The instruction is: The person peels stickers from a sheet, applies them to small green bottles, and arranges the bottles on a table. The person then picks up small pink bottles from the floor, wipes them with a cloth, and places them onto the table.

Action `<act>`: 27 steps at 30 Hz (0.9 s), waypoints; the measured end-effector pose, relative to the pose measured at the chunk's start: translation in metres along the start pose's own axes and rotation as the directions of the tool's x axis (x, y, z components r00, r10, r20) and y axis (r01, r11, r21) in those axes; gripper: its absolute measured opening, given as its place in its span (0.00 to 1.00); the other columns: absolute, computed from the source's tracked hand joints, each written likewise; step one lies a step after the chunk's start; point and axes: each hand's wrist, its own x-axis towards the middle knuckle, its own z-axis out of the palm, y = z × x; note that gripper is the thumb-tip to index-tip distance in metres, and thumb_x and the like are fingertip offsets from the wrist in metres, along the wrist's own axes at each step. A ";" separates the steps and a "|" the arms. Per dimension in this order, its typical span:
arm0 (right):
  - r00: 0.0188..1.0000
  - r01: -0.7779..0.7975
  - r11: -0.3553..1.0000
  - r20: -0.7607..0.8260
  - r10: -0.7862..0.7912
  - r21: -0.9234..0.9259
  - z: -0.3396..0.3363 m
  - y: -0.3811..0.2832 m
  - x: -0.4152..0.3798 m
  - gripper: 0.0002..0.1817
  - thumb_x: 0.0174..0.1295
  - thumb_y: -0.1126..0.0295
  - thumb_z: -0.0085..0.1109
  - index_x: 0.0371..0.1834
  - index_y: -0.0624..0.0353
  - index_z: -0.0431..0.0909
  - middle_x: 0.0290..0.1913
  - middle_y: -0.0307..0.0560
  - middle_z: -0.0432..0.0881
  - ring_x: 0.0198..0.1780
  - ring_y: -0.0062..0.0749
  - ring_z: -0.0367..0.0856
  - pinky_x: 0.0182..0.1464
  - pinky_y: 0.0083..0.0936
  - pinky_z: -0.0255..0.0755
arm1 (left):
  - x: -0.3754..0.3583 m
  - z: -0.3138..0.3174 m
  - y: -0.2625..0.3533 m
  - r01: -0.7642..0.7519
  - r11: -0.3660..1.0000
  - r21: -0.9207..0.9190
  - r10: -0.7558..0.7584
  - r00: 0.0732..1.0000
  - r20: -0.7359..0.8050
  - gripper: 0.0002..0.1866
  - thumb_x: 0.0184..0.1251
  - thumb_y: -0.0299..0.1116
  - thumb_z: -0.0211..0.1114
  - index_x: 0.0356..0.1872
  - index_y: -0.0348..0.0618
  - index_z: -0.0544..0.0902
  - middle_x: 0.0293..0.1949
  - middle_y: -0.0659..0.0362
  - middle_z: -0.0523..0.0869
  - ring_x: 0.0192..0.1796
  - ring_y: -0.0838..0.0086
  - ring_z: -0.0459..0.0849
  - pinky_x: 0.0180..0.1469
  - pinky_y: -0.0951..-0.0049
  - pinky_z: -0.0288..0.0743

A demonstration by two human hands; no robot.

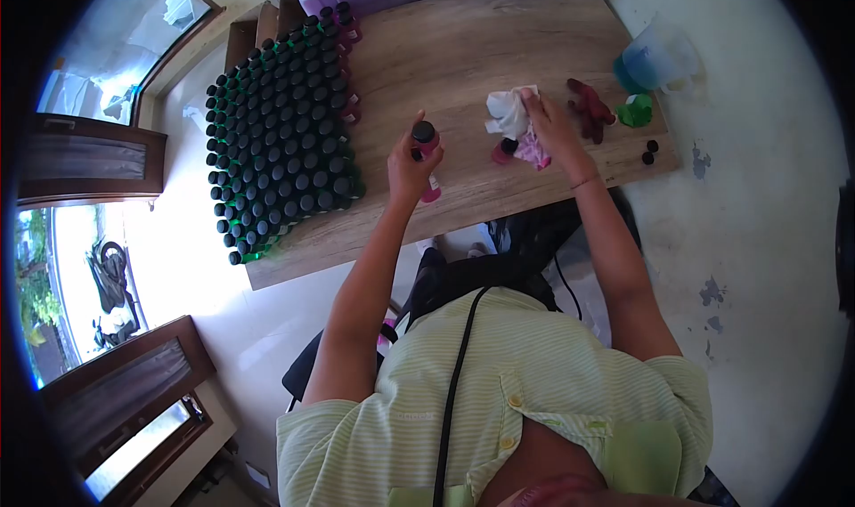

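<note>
My left hand (pixel 411 173) is closed around a pink bottle (pixel 430 191) with a black cap, above the wooden table (pixel 463 53). Its fingers and thumb cover part of the bottle's side. Over the table's right half, my right hand (pixel 554 131) grips a crumpled white cloth (pixel 508 113) that has a pink-stained part. Another pink bottle (pixel 502 154) with a black cap stands right beside the cloth, left of my right hand.
Rows of black-capped green bottles (pixel 285 133) fill the table's left side, with some pink ones along their far edge. To the right are a dark red cloth (pixel 588 111), a green crumpled item (pixel 636 111), loose black caps (pixel 649 158) and a jug of blue-green liquid (pixel 655 60).
</note>
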 end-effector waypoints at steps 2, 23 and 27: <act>0.955 0.288 0.916 0.012 -0.297 -0.279 0.013 0.031 -0.006 0.22 0.62 0.50 0.52 0.38 0.62 0.75 0.36 0.53 0.76 0.39 0.45 0.75 0.46 0.34 0.69 | 0.003 0.006 -0.011 -0.044 0.996 0.081 0.046 0.999 -0.015 0.33 0.48 0.37 0.70 0.60 0.54 0.72 0.35 0.55 0.82 0.36 0.65 0.81 0.39 0.66 0.74; 0.976 -0.206 0.908 0.013 0.216 0.364 0.002 0.049 0.001 0.28 0.64 0.48 0.47 0.27 0.68 0.75 0.24 0.47 0.75 0.30 0.25 0.70 0.37 0.27 0.66 | 0.033 0.021 -0.039 -0.158 0.940 0.302 0.174 0.984 -0.028 0.29 0.46 0.44 0.72 0.51 0.52 0.73 0.38 0.56 0.82 0.47 0.61 0.77 0.45 0.62 0.75; 0.985 -0.153 0.943 -0.032 0.170 0.295 -0.001 0.036 -0.005 0.28 0.65 0.48 0.47 0.26 0.68 0.74 0.23 0.46 0.74 0.30 0.25 0.69 0.36 0.27 0.65 | 0.033 0.018 -0.043 -0.181 0.919 0.350 0.201 0.979 -0.023 0.31 0.46 0.46 0.72 0.53 0.54 0.72 0.36 0.56 0.82 0.46 0.62 0.78 0.43 0.62 0.75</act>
